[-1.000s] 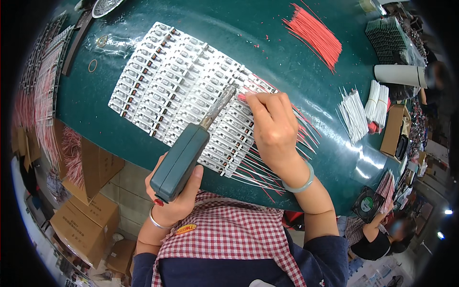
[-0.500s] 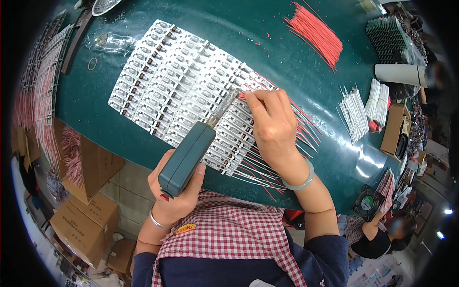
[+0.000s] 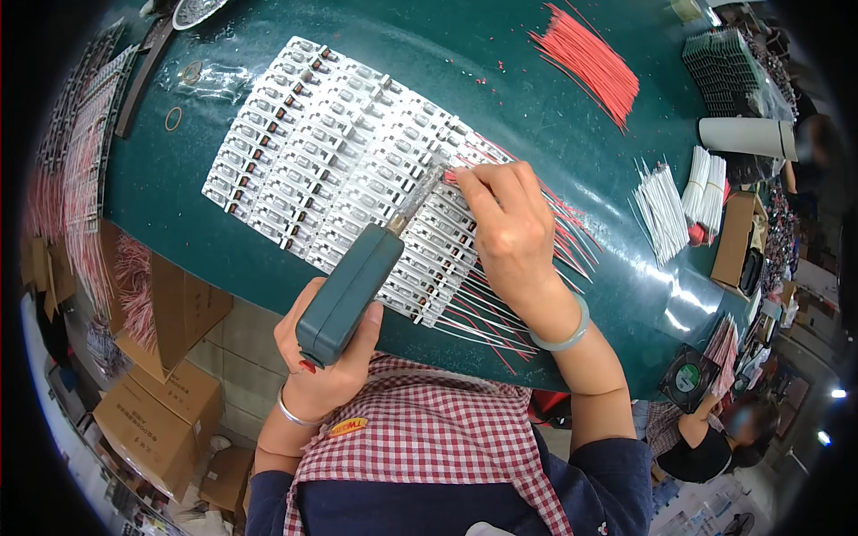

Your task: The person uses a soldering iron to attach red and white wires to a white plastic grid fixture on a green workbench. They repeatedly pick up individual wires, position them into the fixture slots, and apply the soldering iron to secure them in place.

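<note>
My left hand [image 3: 332,362] is wrapped round a dark green soldering gun [image 3: 350,290]. Its metal tip reaches up and right to the white panel of small circuit boards [image 3: 349,156], close to my right fingertips. My right hand [image 3: 511,219] is closed in a pinch on a red wire [image 3: 450,177], whose end sits by the tip over the panel's right part. Beneath and beside that hand, red and white wires [image 3: 492,329] stick out from the panel's right edge. My right palm hides some of them.
Loose red wires [image 3: 590,64] lie at the back right, white wires [image 3: 661,214] farther right. Beyond them are bundled white wires [image 3: 706,192], a pale roll [image 3: 746,138] and a small carton [image 3: 740,241]. Wired boards stand at the left edge [image 3: 85,143]. Another person [image 3: 710,442] is at lower right.
Almost nothing differs. My right hand has shifted very slightly, while the soldering gun and panel stay in place.
</note>
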The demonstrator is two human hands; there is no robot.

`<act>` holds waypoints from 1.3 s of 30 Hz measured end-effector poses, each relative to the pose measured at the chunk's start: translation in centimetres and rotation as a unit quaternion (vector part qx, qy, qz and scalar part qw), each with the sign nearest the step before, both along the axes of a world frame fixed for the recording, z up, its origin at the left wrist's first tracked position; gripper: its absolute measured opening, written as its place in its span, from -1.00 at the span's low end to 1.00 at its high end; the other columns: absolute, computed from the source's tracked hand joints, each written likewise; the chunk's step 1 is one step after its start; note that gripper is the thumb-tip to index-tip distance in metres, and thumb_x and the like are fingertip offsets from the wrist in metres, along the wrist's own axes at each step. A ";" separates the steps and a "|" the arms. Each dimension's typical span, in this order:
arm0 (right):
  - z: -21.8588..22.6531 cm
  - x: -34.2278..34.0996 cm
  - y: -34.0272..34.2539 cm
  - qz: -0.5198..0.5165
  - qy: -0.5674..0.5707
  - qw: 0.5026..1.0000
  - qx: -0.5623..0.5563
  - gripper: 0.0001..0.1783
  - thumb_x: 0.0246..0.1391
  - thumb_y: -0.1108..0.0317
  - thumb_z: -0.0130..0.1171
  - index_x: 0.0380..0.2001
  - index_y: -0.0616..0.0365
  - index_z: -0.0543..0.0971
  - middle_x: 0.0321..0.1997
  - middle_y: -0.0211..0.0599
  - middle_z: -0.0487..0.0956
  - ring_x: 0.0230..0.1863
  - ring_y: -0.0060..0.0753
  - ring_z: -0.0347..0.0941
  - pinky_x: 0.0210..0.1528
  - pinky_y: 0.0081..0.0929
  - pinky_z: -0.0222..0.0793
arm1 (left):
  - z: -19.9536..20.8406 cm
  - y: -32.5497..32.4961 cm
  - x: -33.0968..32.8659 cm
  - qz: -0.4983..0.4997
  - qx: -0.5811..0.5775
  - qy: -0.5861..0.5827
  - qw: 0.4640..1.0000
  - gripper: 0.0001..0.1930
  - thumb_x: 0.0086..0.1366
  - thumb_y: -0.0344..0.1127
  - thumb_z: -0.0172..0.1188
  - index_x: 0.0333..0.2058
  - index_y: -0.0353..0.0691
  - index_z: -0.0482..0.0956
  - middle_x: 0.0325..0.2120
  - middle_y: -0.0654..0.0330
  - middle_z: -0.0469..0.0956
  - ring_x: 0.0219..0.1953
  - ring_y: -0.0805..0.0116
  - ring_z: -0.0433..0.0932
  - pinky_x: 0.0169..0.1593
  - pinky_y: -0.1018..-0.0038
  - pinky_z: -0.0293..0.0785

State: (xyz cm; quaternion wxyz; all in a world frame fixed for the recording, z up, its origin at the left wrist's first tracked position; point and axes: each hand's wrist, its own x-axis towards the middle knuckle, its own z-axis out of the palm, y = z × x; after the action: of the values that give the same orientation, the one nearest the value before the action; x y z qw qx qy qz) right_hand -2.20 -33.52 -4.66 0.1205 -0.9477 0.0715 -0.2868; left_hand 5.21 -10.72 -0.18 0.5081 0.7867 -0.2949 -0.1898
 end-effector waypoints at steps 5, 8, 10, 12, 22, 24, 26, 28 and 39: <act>0.1 -0.1 0.0 -0.001 0.007 1.000 0.001 -0.71 -0.18 0.60 0.25 -0.27 0.39 0.62 -0.31 -0.19 0.53 -0.29 -0.20 0.44 -0.33 -0.36 0.45 | -0.9 1.0 -0.4 0.019 -0.029 -0.031 0.999 -0.80 0.13 -0.56 0.37 -0.25 -0.44 0.65 -0.39 0.07 0.61 -0.47 0.31 0.58 -0.37 0.48 0.50; 0.0 -0.1 0.1 -0.006 0.006 1.000 -0.005 -0.71 -0.18 0.59 0.25 -0.27 0.38 0.62 -0.31 -0.18 0.53 -0.29 -0.20 0.45 -0.33 -0.35 0.45 | -0.8 1.2 -0.4 0.028 -0.032 -0.028 0.999 -0.77 0.11 -0.56 0.38 -0.23 -0.45 0.66 -0.36 0.03 0.64 -0.44 0.26 0.61 -0.34 0.46 0.54; 0.1 -0.1 0.1 -0.007 0.006 1.000 -0.002 -0.70 -0.20 0.59 0.25 -0.27 0.38 0.62 -0.30 -0.18 0.53 -0.28 -0.19 0.45 -0.32 -0.35 0.45 | -0.7 1.4 -0.4 0.025 -0.032 -0.041 0.998 -0.77 0.10 -0.56 0.38 -0.22 -0.45 0.66 -0.36 0.01 0.64 -0.43 0.25 0.62 -0.32 0.45 0.55; -0.1 -0.2 0.2 -0.014 -0.001 1.000 0.000 -0.68 -0.21 0.59 0.25 -0.26 0.38 0.62 -0.29 -0.17 0.54 -0.27 -0.19 0.46 -0.31 -0.35 0.46 | -0.8 1.6 -0.4 0.022 -0.028 -0.052 0.998 -0.77 0.10 -0.57 0.38 -0.22 -0.45 0.66 -0.34 -0.01 0.65 -0.41 0.23 0.63 -0.31 0.45 0.56; -0.1 -0.8 1.8 -0.012 -0.010 1.000 0.023 -0.66 -0.19 0.61 0.25 -0.22 0.39 0.62 -0.28 -0.18 0.56 -0.26 -0.21 0.47 -0.32 -0.37 0.45 | -0.6 2.3 -0.7 0.015 -0.002 -0.019 1.000 -0.76 0.12 -0.56 0.38 -0.21 -0.46 0.66 -0.29 -0.04 0.66 -0.38 0.19 0.66 -0.28 0.44 0.56; 0.0 -0.8 1.9 -0.014 -0.004 1.000 0.022 -0.68 -0.17 0.61 0.26 -0.23 0.39 0.62 -0.28 -0.18 0.56 -0.27 -0.22 0.46 -0.33 -0.37 0.44 | -0.6 2.4 -0.6 0.006 -0.001 -0.020 1.000 -0.76 0.13 -0.56 0.38 -0.19 -0.47 0.65 -0.30 -0.02 0.65 -0.39 0.23 0.65 -0.29 0.46 0.55; 0.0 -0.8 1.9 -0.016 -0.001 1.000 0.019 -0.69 -0.16 0.61 0.26 -0.23 0.39 0.62 -0.28 -0.18 0.56 -0.28 -0.22 0.46 -0.34 -0.37 0.43 | -0.6 2.3 -0.5 0.000 0.001 -0.013 1.000 -0.76 0.13 -0.56 0.37 -0.19 -0.47 0.65 -0.30 0.00 0.65 -0.40 0.28 0.63 -0.30 0.48 0.54; 0.0 -0.7 1.9 -0.016 -0.004 1.000 0.014 -0.69 -0.16 0.60 0.26 -0.23 0.39 0.62 -0.29 -0.18 0.55 -0.29 -0.22 0.45 -0.34 -0.37 0.43 | -0.4 2.1 -0.5 0.000 0.003 0.000 1.000 -0.76 0.14 -0.57 0.37 -0.19 -0.47 0.64 -0.30 0.04 0.64 -0.40 0.34 0.62 -0.31 0.50 0.52; 0.0 -0.7 1.9 -0.019 0.009 1.000 0.000 -0.69 -0.15 0.59 0.25 -0.24 0.43 0.63 -0.29 -0.16 0.54 -0.29 -0.20 0.44 -0.32 -0.38 0.44 | -0.7 1.6 -0.5 -0.004 -0.019 -0.007 1.000 -0.80 0.17 -0.58 0.35 -0.20 -0.43 0.63 -0.34 0.14 0.61 -0.42 0.45 0.55 -0.34 0.55 0.48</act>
State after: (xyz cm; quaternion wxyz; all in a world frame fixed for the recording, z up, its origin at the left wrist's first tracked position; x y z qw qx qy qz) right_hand -2.87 -31.62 -4.67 0.1146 -0.9486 0.0904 -0.2809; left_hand 4.67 -9.12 -0.86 0.5197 0.7771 -0.3054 -0.1809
